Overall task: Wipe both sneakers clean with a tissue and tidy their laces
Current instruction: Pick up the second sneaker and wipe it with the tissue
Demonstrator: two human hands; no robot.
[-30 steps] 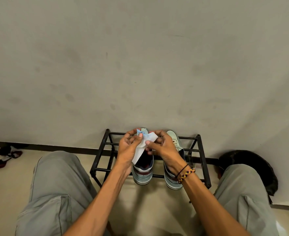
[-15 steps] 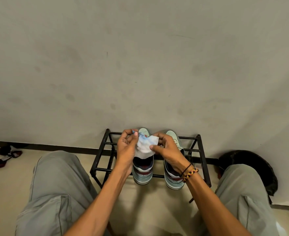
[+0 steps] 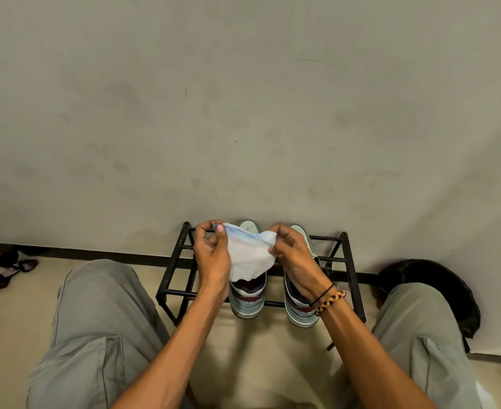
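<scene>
Two pale green sneakers with dark red and navy heels stand side by side on a low black metal rack point(image 3: 172, 273), toes to the wall: the left sneaker point(image 3: 247, 302) and the right sneaker point(image 3: 297, 312). A white tissue point(image 3: 247, 255) with a bluish upper edge is spread out above the left sneaker. My left hand point(image 3: 212, 258) pinches its upper left corner. My right hand point(image 3: 295, 258) pinches its right edge. The tissue and hands hide the laces.
The rack stands against a bare wall point(image 3: 243, 113). My knees in grey trousers flank it, the left knee point(image 3: 95, 320) and the right knee point(image 3: 420, 335). A dark round object point(image 3: 438, 278) lies behind my right knee. Dark red footwear point(image 3: 10, 268) lies on the floor far left.
The tissue was folded small between both hands. My hands have drawn apart and the tissue now hangs unfolded between them.
</scene>
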